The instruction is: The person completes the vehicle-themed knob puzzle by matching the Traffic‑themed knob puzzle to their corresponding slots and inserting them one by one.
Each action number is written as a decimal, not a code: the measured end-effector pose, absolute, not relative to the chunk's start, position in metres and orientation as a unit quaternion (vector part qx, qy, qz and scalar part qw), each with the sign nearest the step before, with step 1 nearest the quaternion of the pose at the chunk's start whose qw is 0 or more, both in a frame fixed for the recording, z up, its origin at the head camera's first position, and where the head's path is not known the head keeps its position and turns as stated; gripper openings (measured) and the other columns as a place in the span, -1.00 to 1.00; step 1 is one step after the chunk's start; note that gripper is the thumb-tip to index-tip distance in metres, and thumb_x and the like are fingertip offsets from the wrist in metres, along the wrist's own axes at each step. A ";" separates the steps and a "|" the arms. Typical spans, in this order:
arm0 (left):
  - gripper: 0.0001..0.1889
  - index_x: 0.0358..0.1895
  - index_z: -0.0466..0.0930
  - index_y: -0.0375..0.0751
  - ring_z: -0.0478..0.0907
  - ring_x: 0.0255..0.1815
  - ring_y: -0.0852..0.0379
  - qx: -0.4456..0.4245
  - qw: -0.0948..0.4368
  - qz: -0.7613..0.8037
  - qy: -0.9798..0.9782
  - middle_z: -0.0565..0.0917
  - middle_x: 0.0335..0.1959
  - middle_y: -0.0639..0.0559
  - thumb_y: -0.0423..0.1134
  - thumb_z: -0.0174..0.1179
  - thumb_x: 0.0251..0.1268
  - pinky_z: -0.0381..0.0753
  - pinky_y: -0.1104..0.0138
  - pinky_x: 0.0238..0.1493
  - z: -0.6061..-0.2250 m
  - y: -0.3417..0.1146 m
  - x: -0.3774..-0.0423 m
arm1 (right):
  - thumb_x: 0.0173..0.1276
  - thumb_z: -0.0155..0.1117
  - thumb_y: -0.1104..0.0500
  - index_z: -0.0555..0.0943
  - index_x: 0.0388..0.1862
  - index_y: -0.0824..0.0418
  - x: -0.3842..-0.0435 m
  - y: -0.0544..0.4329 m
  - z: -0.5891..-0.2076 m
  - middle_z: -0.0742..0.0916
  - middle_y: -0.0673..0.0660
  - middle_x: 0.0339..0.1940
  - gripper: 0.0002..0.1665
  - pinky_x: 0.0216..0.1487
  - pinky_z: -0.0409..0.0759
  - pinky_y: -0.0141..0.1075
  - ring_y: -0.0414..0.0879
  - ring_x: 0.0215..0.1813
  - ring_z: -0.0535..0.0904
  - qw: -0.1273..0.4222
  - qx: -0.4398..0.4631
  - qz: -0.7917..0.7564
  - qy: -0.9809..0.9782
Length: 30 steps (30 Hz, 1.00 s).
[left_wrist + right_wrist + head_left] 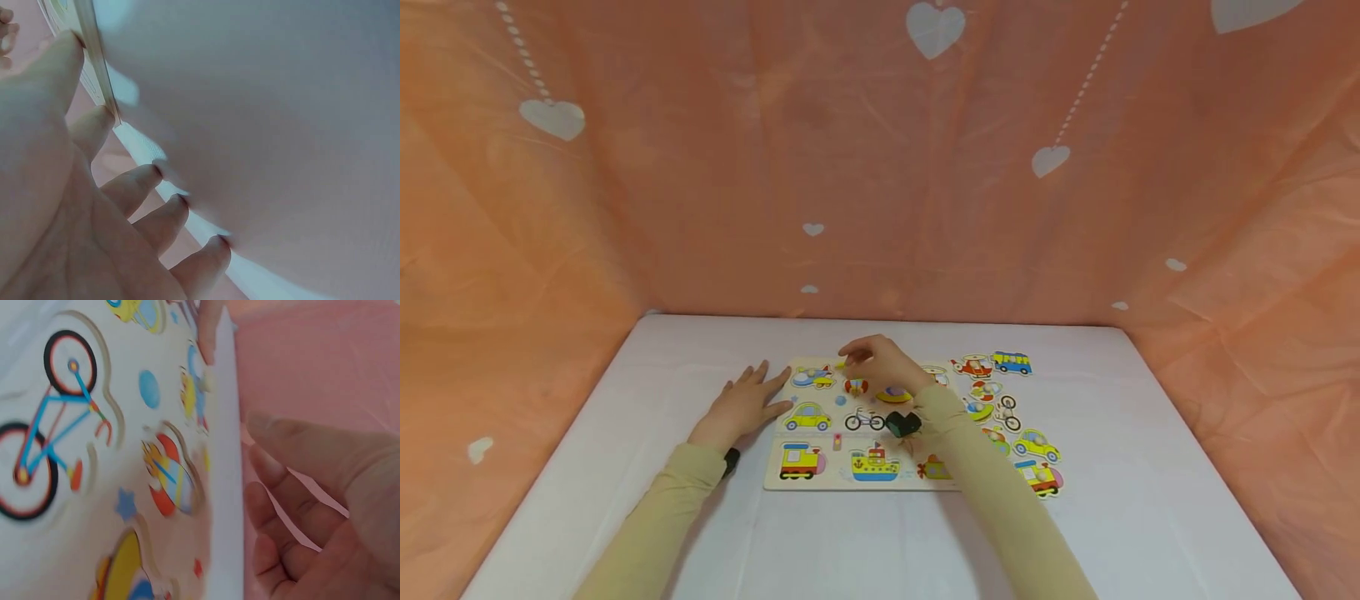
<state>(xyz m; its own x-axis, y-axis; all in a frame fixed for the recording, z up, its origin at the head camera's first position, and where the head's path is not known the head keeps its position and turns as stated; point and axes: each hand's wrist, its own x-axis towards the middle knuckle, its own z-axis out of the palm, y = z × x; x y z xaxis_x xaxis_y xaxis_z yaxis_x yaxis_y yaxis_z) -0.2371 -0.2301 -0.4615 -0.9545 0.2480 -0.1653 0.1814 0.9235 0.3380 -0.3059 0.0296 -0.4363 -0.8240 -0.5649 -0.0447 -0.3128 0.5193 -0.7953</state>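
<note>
Over the far part of the board [835, 477]: the right hand [882, 364] is held with its fingers loosely bent; nothing is seen grasped by it.
Board's left edge: the left hand [740, 414] is spread out, its thumb and index finger rested at the board's corner and its other fingertips set on the table [805, 550]; nothing is gripped.
Steadying: the board is probably best kept from sliding by this light touch, with the recesses left uncovered.
Knobs: any loose piece is likely best pinched by its knob, so that the picture can be seen and the piece lowered level.
Turning: outlines are best matched before pressing; the bicycle piece [1008, 414] is turned on end, so about a quarter turn would be needed for the bicycle recess [865, 419].
Plane piece: the plane piece [190, 394], on which a knob is seen, is placed over the board's upper left picture, just beside the left index finger and left of the right hand; whether it is fully seated cannot be told.
Rocket recess: the rocket recess [856, 387] is found close to the right hand, with no knob seen on it.
Loose pieces: the car piece [1037, 447], rocket piece [985, 389], bus piece [1012, 363] and others are clustered well to the right of the right hand, past the right sleeve [1000, 500], by which the board's right edge is partly hidden.
</note>
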 end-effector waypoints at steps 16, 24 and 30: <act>-0.27 0.48 0.15 -0.12 -0.11 0.42 -0.48 0.117 0.099 0.164 0.974 0.01 0.45 -0.44 0.09 0.14 0.34 -0.08 -0.32 0.30 -0.462 -0.231 -0.238 | 0.23 0.41 0.16 0.59 0.15 0.26 -0.306 0.068 -0.427 0.70 0.00 -0.11 -0.50 0.00 0.52 -0.22 -0.13 -0.03 0.56 0.111 -0.265 -0.398 0.871; -0.26 0.48 0.14 -0.13 -0.10 0.41 -0.50 0.120 0.101 0.164 0.974 0.02 0.45 -0.46 0.10 0.14 0.33 -0.08 -0.33 0.29 -0.462 -0.231 -0.238 | 0.25 0.38 0.24 0.57 0.16 0.30 -0.299 0.087 -0.425 0.71 0.07 -0.12 -0.52 -0.04 0.54 -0.23 -0.08 -0.03 0.58 0.104 -0.262 -0.394 0.875; -0.26 0.47 0.15 -0.13 -0.10 0.41 -0.50 0.123 0.094 0.161 0.975 0.03 0.44 -0.45 0.09 0.15 0.32 -0.09 -0.33 0.29 -0.462 -0.232 -0.239 | 0.25 0.37 0.25 0.58 0.15 0.29 -0.293 0.102 -0.426 0.70 0.08 -0.10 -0.53 -0.07 0.56 -0.22 -0.07 -0.04 0.57 0.099 -0.244 -0.393 0.881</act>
